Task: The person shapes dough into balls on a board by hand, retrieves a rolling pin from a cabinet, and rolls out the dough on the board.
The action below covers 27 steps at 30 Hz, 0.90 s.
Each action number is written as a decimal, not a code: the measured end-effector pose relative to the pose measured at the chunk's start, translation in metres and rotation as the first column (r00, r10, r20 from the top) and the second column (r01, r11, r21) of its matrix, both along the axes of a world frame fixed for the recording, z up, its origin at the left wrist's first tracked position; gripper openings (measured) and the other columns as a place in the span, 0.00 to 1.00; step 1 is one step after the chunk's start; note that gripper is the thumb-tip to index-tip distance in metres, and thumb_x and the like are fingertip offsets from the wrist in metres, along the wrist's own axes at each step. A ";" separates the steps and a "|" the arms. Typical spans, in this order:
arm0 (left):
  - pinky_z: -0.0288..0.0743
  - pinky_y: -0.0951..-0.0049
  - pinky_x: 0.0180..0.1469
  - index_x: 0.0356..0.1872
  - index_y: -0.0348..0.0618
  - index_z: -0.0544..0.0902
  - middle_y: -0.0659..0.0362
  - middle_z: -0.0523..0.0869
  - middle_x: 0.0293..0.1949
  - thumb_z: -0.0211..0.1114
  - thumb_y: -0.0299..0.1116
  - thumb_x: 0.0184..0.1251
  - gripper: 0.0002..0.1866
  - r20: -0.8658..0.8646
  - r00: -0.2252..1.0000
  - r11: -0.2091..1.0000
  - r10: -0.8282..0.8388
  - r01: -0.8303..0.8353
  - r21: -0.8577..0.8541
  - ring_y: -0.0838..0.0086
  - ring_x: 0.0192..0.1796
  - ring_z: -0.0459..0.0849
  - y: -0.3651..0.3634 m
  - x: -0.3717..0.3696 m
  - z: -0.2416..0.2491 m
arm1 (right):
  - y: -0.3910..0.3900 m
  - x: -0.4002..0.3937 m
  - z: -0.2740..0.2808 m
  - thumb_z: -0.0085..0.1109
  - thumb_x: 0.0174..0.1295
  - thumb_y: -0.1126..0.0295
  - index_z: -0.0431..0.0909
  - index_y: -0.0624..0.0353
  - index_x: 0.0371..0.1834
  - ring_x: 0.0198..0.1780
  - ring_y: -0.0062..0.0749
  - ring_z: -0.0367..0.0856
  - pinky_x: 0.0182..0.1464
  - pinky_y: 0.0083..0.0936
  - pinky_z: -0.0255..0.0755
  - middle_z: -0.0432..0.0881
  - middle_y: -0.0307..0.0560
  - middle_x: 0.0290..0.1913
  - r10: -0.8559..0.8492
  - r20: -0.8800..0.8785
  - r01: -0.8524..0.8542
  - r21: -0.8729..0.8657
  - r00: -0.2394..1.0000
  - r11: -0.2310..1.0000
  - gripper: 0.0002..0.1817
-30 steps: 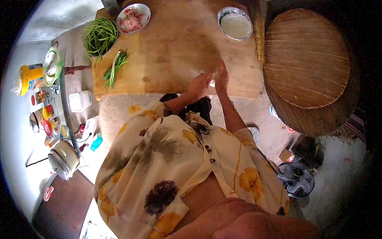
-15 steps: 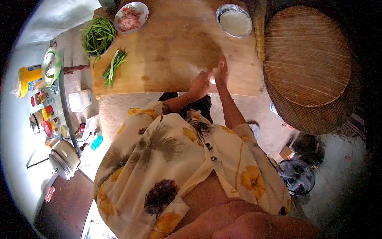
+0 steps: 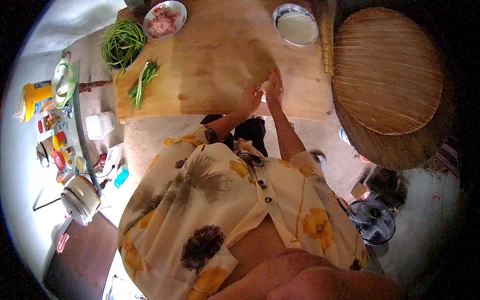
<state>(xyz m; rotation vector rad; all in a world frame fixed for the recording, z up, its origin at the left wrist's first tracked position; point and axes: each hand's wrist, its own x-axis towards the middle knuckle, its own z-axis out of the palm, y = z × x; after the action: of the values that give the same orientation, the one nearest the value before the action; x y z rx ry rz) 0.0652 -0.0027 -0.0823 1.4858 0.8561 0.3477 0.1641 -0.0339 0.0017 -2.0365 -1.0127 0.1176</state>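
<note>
A: Hands?
B: Both over the near edge of the wooden tabletop (image 3: 210, 55), a bit right of its middle. Left hand (image 3: 248, 99), right hand (image 3: 275, 89), close together.
A: Holding what?
B: A pale lump (image 3: 263, 90), held between the two. Small, partly covered by fingers; can't tell its full shape.
A: Grip?
B: Left is narrow, curled against the lump's left side. Right has its fingers together, pointing to the far side, on the lump's right. Can't tell how tight.
A: Far right of the tabletop?
B: Metal bowl (image 3: 280, 19), white contents (image 3: 297, 29), whitish smears on its inner wall.
A: Far left?
B: White plate (image 3: 181, 13) with pink chopped meat (image 3: 163, 23). Just left of it, a heap of long green vegetables (image 3: 122, 45). Nearer, green onions (image 3: 142, 86) lying on the wood.
A: Beyond the right edge?
B: Big round woven lid (image 3: 387, 70).
</note>
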 end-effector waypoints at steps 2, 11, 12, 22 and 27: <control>0.73 0.56 0.50 0.51 0.38 0.72 0.42 0.75 0.50 0.60 0.30 0.63 0.16 0.023 1.000 1.000 -0.010 0.010 0.010 0.49 0.50 0.77 0.004 -0.016 0.054 | -0.003 -0.011 -0.007 0.45 0.71 0.65 0.66 0.56 0.68 0.65 0.49 0.71 0.67 0.40 0.63 0.69 0.56 0.68 -0.098 -0.151 0.077 -0.141 0.984 0.987 0.23; 0.72 0.53 0.52 0.58 0.36 0.69 0.40 0.76 0.47 0.56 0.29 0.68 0.19 0.056 0.997 0.991 -0.050 0.043 0.130 0.44 0.51 0.77 -0.004 -0.053 0.075 | -0.005 -0.002 0.029 0.46 0.69 0.67 0.73 0.60 0.61 0.70 0.48 0.64 0.72 0.45 0.54 0.73 0.53 0.64 0.261 0.398 -0.133 -0.320 0.880 0.938 0.19; 0.72 0.53 0.53 0.59 0.36 0.69 0.40 0.76 0.47 0.56 0.30 0.68 0.19 0.040 0.999 1.000 0.022 -0.022 -0.011 0.44 0.51 0.77 0.001 -0.053 0.059 | 0.006 -0.005 0.030 0.48 0.68 0.68 0.74 0.60 0.60 0.70 0.48 0.64 0.72 0.46 0.53 0.73 0.52 0.64 0.230 0.395 -0.113 -0.297 0.889 0.948 0.19; 0.72 0.52 0.51 0.54 0.34 0.75 0.38 0.79 0.39 0.45 0.28 0.71 0.16 -0.149 0.987 0.916 -0.051 0.106 0.388 0.44 0.47 0.78 -0.008 -0.044 0.141 | -0.011 -0.024 0.021 0.48 0.68 0.66 0.74 0.59 0.61 0.70 0.52 0.63 0.72 0.44 0.54 0.71 0.53 0.66 0.011 -0.033 -0.013 -0.058 0.999 0.998 0.20; 0.73 0.55 0.51 0.53 0.33 0.75 0.40 0.80 0.40 0.46 0.26 0.69 0.16 -0.082 0.995 0.790 -0.049 0.089 0.607 0.46 0.47 0.79 -0.011 -0.056 0.100 | -0.007 -0.013 0.046 0.49 0.67 0.67 0.75 0.60 0.59 0.70 0.50 0.65 0.71 0.45 0.57 0.72 0.54 0.65 0.304 0.356 -0.194 -0.311 0.884 0.930 0.19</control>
<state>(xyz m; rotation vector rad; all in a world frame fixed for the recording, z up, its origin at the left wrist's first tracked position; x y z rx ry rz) 0.0094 -0.0141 0.0179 2.1378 0.7674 0.5639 0.1515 -0.0406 0.0473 -2.2134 -1.5953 -0.0323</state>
